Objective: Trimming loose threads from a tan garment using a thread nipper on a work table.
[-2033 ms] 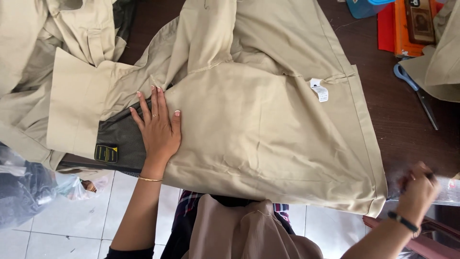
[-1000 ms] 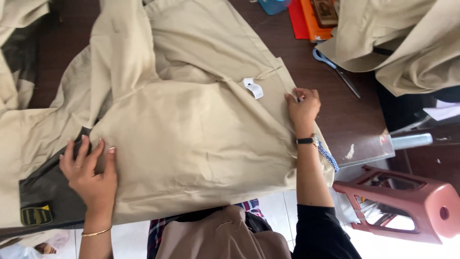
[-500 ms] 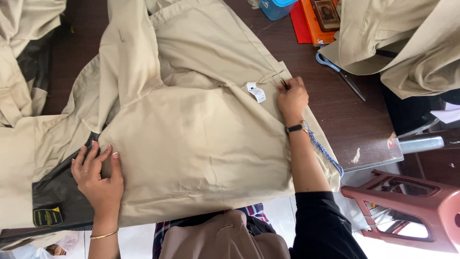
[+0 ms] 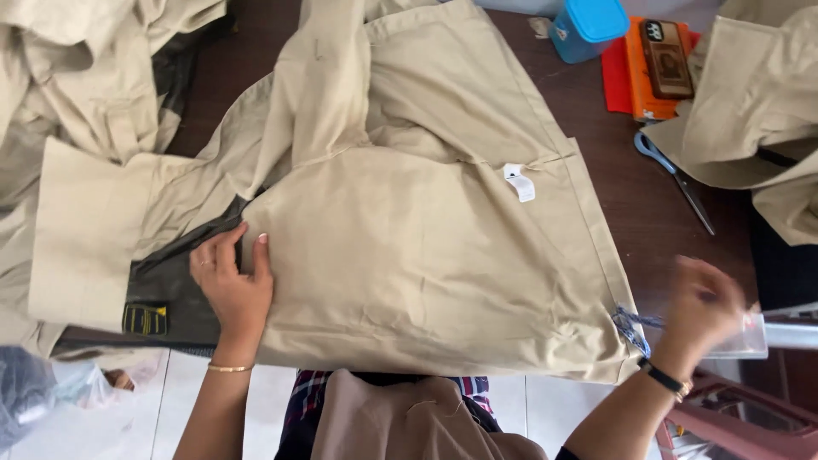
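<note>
A beige shirt (image 4: 426,247) lies spread on a dark wooden table (image 4: 639,204), a small white tag (image 4: 519,183) showing near its right side. My left hand (image 4: 234,285) presses flat on the shirt's left edge, fingers together, partly over a dark grey garment (image 4: 170,294) with a yellow patch. My right hand (image 4: 703,307) hovers blurred past the shirt's lower right corner, beside blue-and-white threads (image 4: 632,328) at the hem. Whether it holds anything is not visible.
More beige garments are piled at the upper left (image 4: 77,77) and upper right (image 4: 758,111). Scissors with blue handles (image 4: 673,179), a blue box (image 4: 588,25) and a phone (image 4: 666,55) on an orange book lie at the table's right. A red stool (image 4: 750,417) stands below.
My right hand has left the spot by the white tag and moved down and right, off the shirt's corner. My left hand stays pressed on the shirt's left edge.
</note>
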